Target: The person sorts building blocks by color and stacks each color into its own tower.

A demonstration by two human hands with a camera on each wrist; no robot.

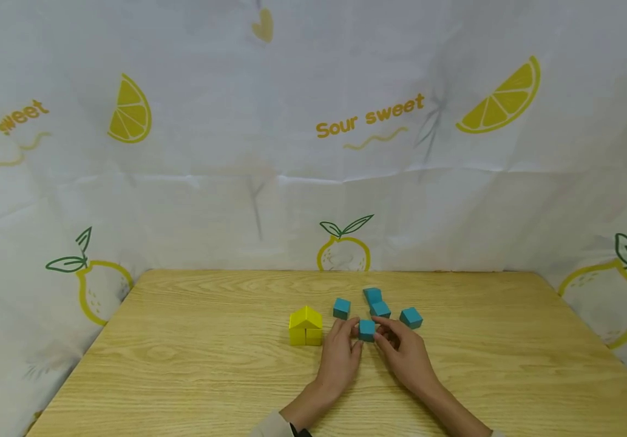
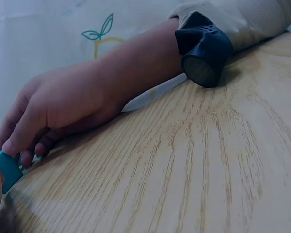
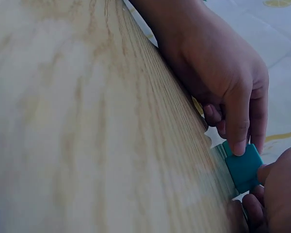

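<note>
A small blue block (image 1: 366, 331) sits between my two hands, low over the wooden table. My left hand (image 1: 339, 359) holds its left side; the right wrist view shows the left thumb (image 3: 239, 147) pressed on the teal-looking block (image 3: 245, 170). From the other side my right hand (image 1: 408, 357) grips the same block with thumb and index finger. Only part of the block (image 2: 8, 171) shows in the left wrist view, by the right thumb. Left of my left hand stands a yellow block house (image 1: 306, 328) with a pointed top.
Behind the hands are a blue cube (image 1: 342, 308), a blue sloped piece (image 1: 372, 295) against another blue block (image 1: 380, 309), and a further blue block (image 1: 411, 317) to the right. A lemon-print cloth (image 1: 226, 206) hangs along the table's (image 1: 193, 376) far edge.
</note>
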